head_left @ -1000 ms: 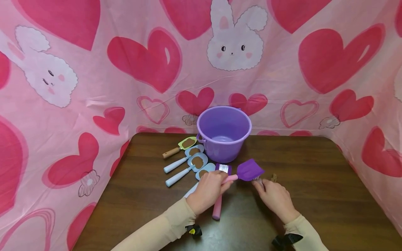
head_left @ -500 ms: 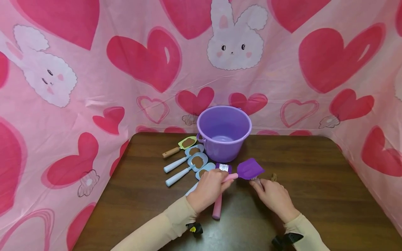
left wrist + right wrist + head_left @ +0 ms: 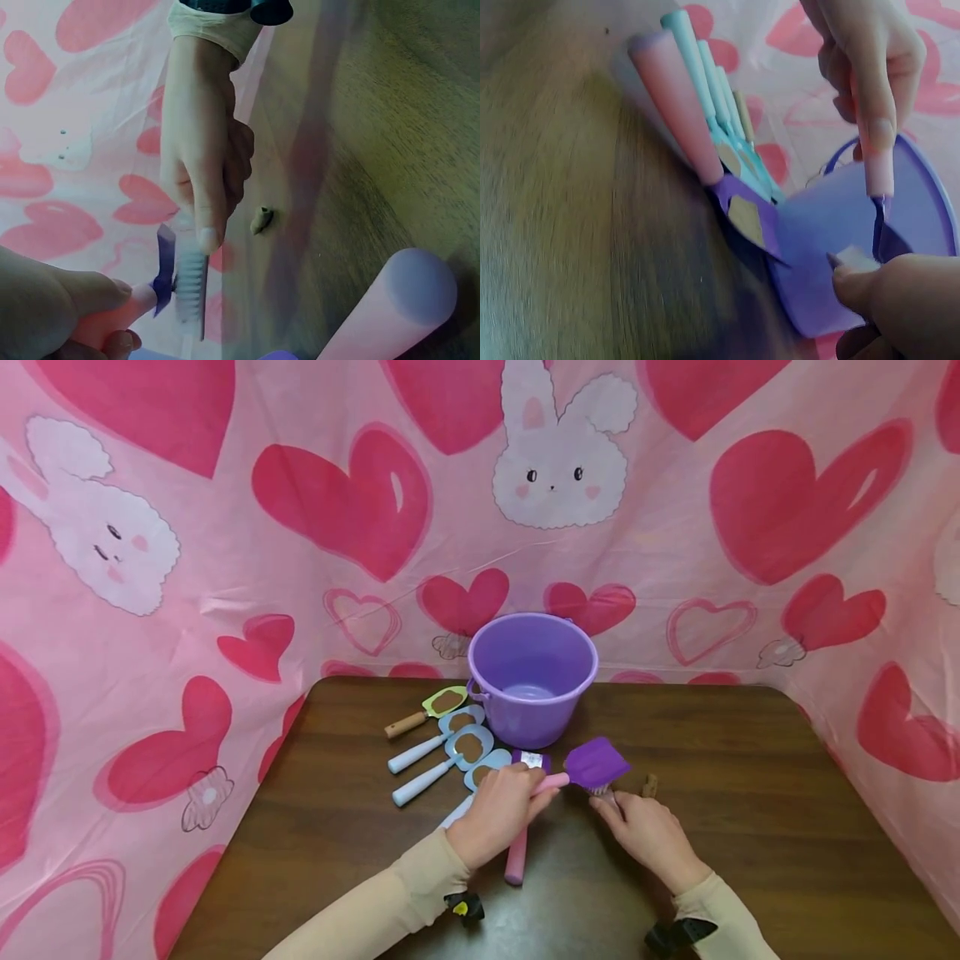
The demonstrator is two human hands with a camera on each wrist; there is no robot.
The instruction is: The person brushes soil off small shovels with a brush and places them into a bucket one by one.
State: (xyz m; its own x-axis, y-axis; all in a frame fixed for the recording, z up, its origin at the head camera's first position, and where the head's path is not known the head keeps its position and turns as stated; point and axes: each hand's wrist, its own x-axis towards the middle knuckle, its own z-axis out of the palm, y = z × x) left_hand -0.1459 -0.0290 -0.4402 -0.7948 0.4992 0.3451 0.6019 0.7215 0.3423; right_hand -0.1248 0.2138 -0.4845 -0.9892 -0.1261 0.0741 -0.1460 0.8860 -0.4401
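My left hand (image 3: 495, 814) grips the pink handle (image 3: 551, 782) of a toy shovel, its purple blade (image 3: 597, 762) pointing right above the table. In my right hand (image 3: 656, 835) is a small brush, gripped by its pale, see-through handle. The brush's whitish bristles (image 3: 191, 292) are right at the blade's underside, near where it meets the handle. Beneath the left hand lies a second purple shovel with a pink handle (image 3: 517, 856) and a pale patch on its blade. To the right of the brush, a small brown lump (image 3: 649, 785) rests on the table.
A purple bucket (image 3: 534, 718) stands at the back middle of the brown table (image 3: 750, 760). Left of it lie several light-blue shovels (image 3: 470, 745) with brown patches and a green one (image 3: 445, 702) with a wooden handle. A pink heart-and-rabbit cloth (image 3: 450, 543) hangs around the table.
My right hand and its brush have shifted slightly left along the shovel's underside. The left hand keeps its hold on the shovel, nearly still.
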